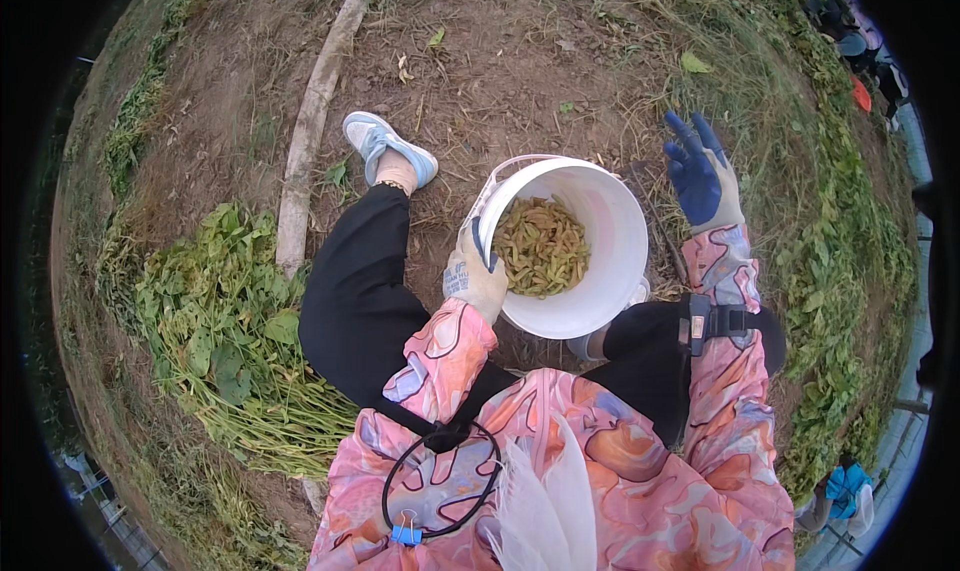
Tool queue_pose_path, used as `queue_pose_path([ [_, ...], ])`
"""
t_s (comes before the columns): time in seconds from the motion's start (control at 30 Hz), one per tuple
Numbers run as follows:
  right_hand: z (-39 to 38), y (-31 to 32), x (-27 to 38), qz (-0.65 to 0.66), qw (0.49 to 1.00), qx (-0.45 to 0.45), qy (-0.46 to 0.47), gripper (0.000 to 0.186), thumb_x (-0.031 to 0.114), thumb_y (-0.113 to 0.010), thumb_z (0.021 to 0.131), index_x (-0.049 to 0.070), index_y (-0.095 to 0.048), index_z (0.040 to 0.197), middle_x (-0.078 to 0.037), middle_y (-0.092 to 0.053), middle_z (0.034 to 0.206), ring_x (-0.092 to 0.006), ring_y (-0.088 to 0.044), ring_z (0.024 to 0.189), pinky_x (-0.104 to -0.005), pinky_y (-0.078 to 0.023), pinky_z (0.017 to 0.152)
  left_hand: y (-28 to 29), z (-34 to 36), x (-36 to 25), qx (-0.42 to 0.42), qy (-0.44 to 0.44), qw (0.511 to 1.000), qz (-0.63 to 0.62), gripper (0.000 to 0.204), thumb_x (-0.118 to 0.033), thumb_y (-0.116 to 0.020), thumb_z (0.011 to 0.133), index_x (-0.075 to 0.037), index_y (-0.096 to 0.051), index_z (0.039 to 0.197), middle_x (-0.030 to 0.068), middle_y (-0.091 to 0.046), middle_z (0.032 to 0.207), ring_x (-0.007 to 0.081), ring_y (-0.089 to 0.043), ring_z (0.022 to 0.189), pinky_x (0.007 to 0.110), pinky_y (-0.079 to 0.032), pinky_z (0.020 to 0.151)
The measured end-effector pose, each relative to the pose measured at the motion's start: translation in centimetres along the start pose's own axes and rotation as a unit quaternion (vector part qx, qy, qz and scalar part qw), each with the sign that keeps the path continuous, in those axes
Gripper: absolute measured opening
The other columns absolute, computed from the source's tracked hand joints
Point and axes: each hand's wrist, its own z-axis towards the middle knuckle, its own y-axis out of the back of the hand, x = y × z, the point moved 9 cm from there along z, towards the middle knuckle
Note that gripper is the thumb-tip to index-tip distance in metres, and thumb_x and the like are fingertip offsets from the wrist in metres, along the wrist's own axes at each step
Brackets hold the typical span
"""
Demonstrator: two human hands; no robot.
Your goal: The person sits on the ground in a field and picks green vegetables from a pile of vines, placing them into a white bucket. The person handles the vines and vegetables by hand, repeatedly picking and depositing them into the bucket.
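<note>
Between my black-trousered legs (pixel 362 271), a round white plastic bucket (pixel 615 236) holds yellow-green pods (pixel 541 248); my left gloved fingers (pixel 486 243) curl over its rim, my right blue-coated fingers (pixel 709 136) spread wide, empty, near it.

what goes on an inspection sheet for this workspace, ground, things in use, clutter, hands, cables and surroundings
surface: brown soil with dry plant bits
things in use: white bucket holding yellow-green and brownish pods
clutter: pale pole-like strip and heap of leafy stems to the left
left hand: gloved, gripping the bucket's left rim
right hand: gloved, open, empty, apart from the bucket on its right
cables: black loop with blue clip on the person's front; cannot tell if it is a cable
surroundings: green plants along the right; people at the upper right edge
</note>
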Motion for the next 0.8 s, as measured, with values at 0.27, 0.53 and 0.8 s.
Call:
queue_pose_path([
  [0.27,-6.8,-3.2,-15.5,-0.539,0.815,0.174,-0.123,0.020,0.011,-0.062,0.081,0.010,-0.062,0.101,-0.008,-0.066,0.090,-0.0203,-0.064,0.077,-0.0314,-0.051,0.065,-0.1,0.2,-0.2,-0.010,-0.003,1.000,0.015,0.066,-0.014,-0.063,0.074,-0.005,-0.035,0.134,0.0245,-0.057,0.103,0.0385,-0.057,0.095,0.046,-0.045,0.084],
  [0.53,-10.4,-6.6,-28.9,-0.777,0.343,0.523,-0.069,0.039,0.020,-0.064,0.075,0.018,-0.058,0.114,-0.006,-0.060,0.110,-0.0260,-0.062,0.097,-0.0377,-0.050,0.080,0.2,0.1,-0.2,-0.033,-0.035,0.999,-0.001,0.066,-0.011,-0.061,0.075,-0.004,-0.034,0.134,0.0245,-0.055,0.108,0.0385,-0.054,0.101,0.046,-0.043,0.088],
  [0.8,-9.9,-4.5,-30.1,-0.770,0.386,0.502,-0.075,0.037,0.012,-0.057,0.080,0.017,-0.057,0.116,-0.007,-0.057,0.113,-0.0244,-0.059,0.104,-0.0362,-0.050,0.083,-0.1,0.3,-0.4,-0.020,-0.033,0.999,-0.011,0.068,-0.010,-0.063,0.073,-0.004,-0.033,0.135,0.0253,-0.053,0.113,0.0401,-0.053,0.102,0.046,-0.042,0.088],
])
